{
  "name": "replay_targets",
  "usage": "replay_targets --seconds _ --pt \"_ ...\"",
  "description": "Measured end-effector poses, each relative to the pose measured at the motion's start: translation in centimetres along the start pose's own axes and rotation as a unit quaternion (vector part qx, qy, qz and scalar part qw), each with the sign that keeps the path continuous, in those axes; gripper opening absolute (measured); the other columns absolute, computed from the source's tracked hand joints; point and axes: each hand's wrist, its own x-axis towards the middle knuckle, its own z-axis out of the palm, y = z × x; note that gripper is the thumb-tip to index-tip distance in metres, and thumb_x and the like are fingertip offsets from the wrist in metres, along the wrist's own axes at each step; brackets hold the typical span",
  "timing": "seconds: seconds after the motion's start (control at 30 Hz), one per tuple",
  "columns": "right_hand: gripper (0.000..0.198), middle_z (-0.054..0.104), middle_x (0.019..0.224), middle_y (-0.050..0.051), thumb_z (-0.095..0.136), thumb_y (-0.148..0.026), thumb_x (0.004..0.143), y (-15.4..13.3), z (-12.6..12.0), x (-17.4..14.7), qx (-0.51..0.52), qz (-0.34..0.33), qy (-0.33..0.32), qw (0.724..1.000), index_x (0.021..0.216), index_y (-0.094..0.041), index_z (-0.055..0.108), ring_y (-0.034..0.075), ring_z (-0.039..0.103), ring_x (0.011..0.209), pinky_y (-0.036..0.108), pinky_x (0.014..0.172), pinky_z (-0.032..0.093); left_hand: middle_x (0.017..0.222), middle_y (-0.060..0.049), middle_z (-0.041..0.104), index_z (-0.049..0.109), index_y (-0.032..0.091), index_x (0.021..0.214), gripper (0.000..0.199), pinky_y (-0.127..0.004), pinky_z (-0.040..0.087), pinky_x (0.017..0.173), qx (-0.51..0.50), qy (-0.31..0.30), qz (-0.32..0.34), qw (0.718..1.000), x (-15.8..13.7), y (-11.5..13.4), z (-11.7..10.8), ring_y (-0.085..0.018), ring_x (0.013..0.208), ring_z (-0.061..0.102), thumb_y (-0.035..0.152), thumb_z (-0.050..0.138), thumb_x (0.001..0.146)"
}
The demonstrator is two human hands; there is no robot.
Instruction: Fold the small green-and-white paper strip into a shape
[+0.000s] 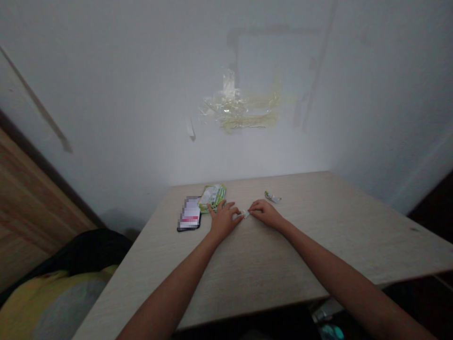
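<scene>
Between my two hands is a small, crumpled white and green wrapper (pixel 245 214), low over the table. The thumb and forefinger of my left hand (pixel 222 221) pinch its left end, while the other fingers spread toward a green and white packet (pixel 213 194). Those spread fingertips overlap the packet's near edge; I cannot tell whether they press on it. My right hand (pixel 268 214) is closed, with its fingertips pinching the wrapper's right end. What is inside the wrapper, if anything, is too small to tell.
A phone (pixel 190 215) with a lit, blurred screen lies left of the packet. Behind my right hand lies another small twisted wrapper (pixel 272 197). The pale wooden table (pixel 265 269) meets a wall (pixel 141 94) with peeling tape (pixel 244 106). Yellow and grey fabric (pixel 60 302) sits at lower left.
</scene>
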Motion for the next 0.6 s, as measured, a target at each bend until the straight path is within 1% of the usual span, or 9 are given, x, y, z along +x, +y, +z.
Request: replay_targets --seconds 0.07,0.13,0.2,0.27,0.4,0.6 --pt "0.024 0.069 0.102 0.011 0.069 -0.034 0.084 0.3 0.4 -0.1 -0.035 0.019 0.023 0.999 0.101 -0.019 0.076 0.023 0.061 0.101 0.04 0.095 0.046 0.138 0.003 0.057 0.072 0.037 0.095 0.025 -0.072 -0.008 0.111 -0.006 0.0 -0.001 1.0 0.0 -0.1 0.0 -0.032 0.14 0.033 0.055 0.058 0.084" --pt "0.031 0.066 0.108 0.012 0.071 -0.039 0.081 0.2 0.7 -0.3 -0.06 0.015 0.029 0.998 0.105 -0.02 0.075 0.025 0.058 0.106 0.041 0.098 0.045 0.137 0.003 0.057 0.071 0.038 0.096 0.025 -0.073 -0.008 0.11 -0.013 0.001 0.001 1.0 0.1 -0.2 0.0 -0.032 0.139 0.033 0.056 0.058 0.084" --pt "0.033 0.065 0.109 0.013 0.072 -0.04 0.081 -0.1 1.0 -0.4 -0.073 0.009 0.026 0.997 0.108 -0.02 0.074 0.026 0.056 0.108 0.042 0.099 0.044 0.137 0.004 0.058 0.071 0.039 0.097 0.024 -0.074 -0.007 0.11 -0.019 0.002 0.002 1.0 0.1 -0.3 0.0 -0.032 0.139 0.033 0.055 0.059 0.084" --pt "0.032 0.064 0.109 0.013 0.072 -0.038 0.081 -0.4 1.1 -0.5 -0.079 0.009 0.021 0.997 0.107 -0.019 0.074 0.026 0.056 0.109 0.042 0.1 0.044 0.137 0.003 0.058 0.07 0.039 0.099 0.024 -0.074 -0.007 0.11 -0.024 0.002 -0.001 1.0 0.1 -0.2 0.0 -0.031 0.139 0.033 0.055 0.06 0.083" --pt "0.027 0.064 0.109 0.012 0.073 -0.034 0.08 -0.9 1.1 -0.4 -0.075 0.014 0.019 0.997 0.104 -0.02 0.075 0.026 0.056 0.109 0.043 0.101 0.043 0.139 0.0 0.057 0.07 0.038 0.107 0.031 -0.072 -0.005 0.112 -0.031 -0.009 -0.02 0.999 0.1 -0.1 -0.1 -0.031 0.138 0.034 0.056 0.062 0.082" --pt "0.022 0.067 0.106 0.012 0.074 -0.028 0.078 -1.3 1.1 -0.3 -0.054 0.025 0.025 0.998 0.098 -0.019 0.076 0.026 0.057 0.108 0.042 0.099 0.044 0.138 -0.001 0.058 0.074 0.036 0.101 0.028 -0.069 -0.005 0.114 -0.06 -0.021 -0.025 0.998 0.3 -0.3 0.0 -0.032 0.139 0.033 0.053 0.064 0.081"
